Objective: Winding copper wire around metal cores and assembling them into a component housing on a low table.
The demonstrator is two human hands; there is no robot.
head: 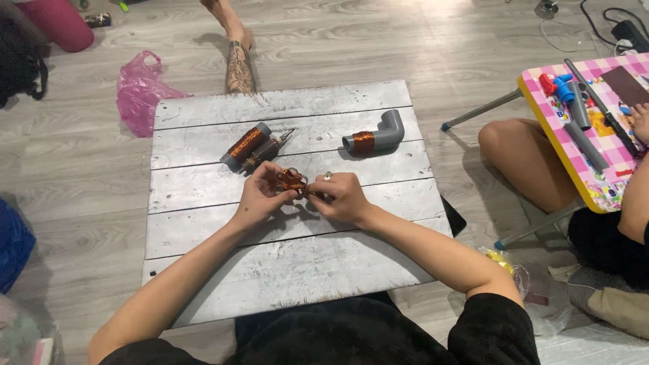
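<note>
Together, the left hand (260, 196) and the right hand (341, 197) pinch a small tangle of copper wire (291, 180) between their fingers, just above the middle of the grey plank worktop (297, 263). Beyond the wire, toward the worktop's far edge, lie two straight grey tubes wound with copper wire (253, 147), touching each other. To their right, apart from them, rests a grey pipe elbow (376, 135) with a copper band. Off the worktop's far left corner, a crumpled pink plastic bag (138, 91) sits on the floor; its contents cannot be made out.
</note>
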